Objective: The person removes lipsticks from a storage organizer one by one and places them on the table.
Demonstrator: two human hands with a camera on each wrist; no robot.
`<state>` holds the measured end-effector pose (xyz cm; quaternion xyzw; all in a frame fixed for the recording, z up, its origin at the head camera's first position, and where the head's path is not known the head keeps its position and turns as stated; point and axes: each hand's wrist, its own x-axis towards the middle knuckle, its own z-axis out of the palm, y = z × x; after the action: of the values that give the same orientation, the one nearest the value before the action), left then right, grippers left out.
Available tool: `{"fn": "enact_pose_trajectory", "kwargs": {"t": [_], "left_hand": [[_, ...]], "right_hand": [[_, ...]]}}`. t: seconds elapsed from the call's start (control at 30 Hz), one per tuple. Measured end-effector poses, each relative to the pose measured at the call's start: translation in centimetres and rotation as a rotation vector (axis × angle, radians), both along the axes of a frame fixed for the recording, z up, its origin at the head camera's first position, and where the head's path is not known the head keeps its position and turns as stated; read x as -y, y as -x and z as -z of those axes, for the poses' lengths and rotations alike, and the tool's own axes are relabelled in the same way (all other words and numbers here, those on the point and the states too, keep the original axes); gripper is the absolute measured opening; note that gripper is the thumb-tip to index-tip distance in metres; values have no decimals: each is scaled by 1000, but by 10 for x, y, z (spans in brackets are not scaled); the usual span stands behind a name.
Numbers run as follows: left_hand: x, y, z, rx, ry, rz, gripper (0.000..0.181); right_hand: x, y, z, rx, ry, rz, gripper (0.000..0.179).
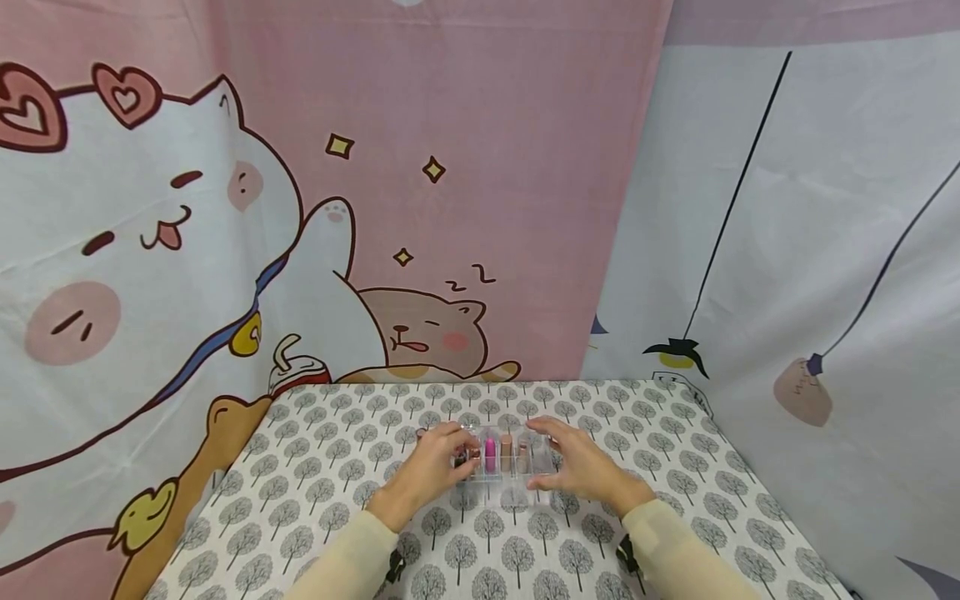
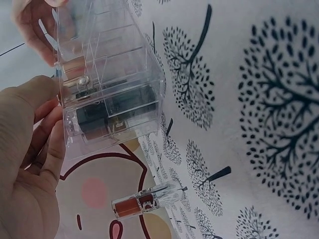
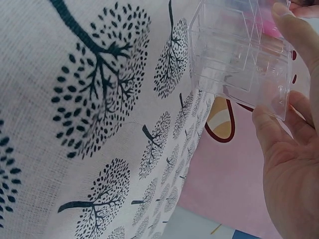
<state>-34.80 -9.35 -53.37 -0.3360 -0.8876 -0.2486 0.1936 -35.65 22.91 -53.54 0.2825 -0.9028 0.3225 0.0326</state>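
A clear plastic lipstick organizer (image 1: 542, 460) stands on the cloth between both hands. Its compartments hold several lipsticks, including a magenta one (image 1: 491, 455), a tan one (image 1: 506, 452) and, at the left end, a dark-capped tube (image 2: 92, 115). My left hand (image 1: 437, 458) grips the organizer's left end, thumb toward the near side and fingers toward the far side. At the other end my right hand (image 1: 583, 462) spans the organizer, with thumb and fingertips on its upper edges in the right wrist view. The rightmost compartments (image 3: 224, 55) hold no lipstick.
A clear lip gloss tube (image 2: 134, 205) with reddish-brown color stands beyond the organizer's left end. The tablecloth (image 1: 517, 554) has a tree print. Behind the table hangs a pink cartoon curtain (image 1: 525, 208), with a pale curtain (image 1: 750, 250) on the right.
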Motion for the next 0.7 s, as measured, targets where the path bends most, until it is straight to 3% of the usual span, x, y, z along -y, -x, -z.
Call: {"fn": "enact_pose_trajectory", "kwargs": {"t": [0.7], "left_hand": [[-3,0,0,39,3,-28,23]], "right_hand": [[-1,-2,0,-5,-4,13,108]]}}
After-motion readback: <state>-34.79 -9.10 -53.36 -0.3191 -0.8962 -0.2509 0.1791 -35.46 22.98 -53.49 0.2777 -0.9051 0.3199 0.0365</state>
